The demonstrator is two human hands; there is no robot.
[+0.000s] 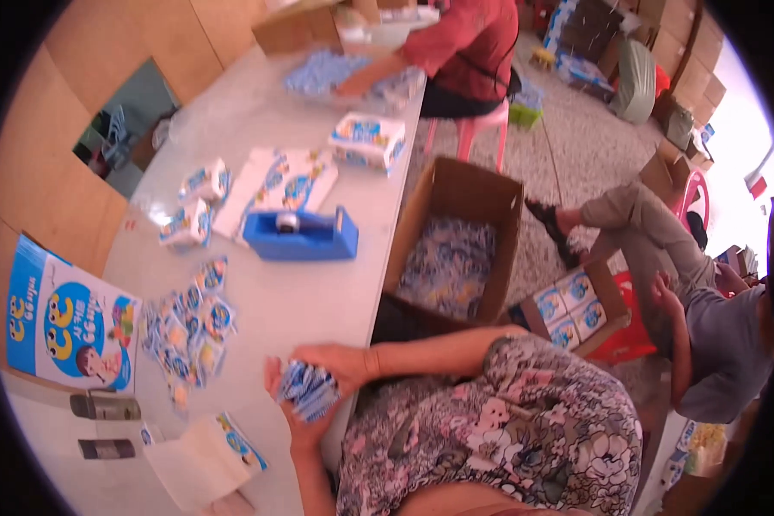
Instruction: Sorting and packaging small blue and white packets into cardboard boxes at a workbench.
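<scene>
A stack of small blue-and-white sachets [308, 391] is held upright between my two hands, just over the table's near edge. My right hand [340, 365] wraps it from one side, its forearm stretching across from the floral shirt. On the other side, the fingers of my left hand [297, 417] close round the same stack. Left of my hands, a loose pile of sachets [185, 331] lies on the white table [271, 322]. Beyond it stands a blue tape dispenser [301, 236] with a roll in it. Flattened printed cartons [279, 185] lie behind the dispenser.
An open cardboard box [507, 249] of sachets stands beside the table. Small filled packs [368, 140] and a blue display carton [73, 318] rest on the tabletop. A person in red [464, 52] works at the far end; another person [722, 335] sits at right.
</scene>
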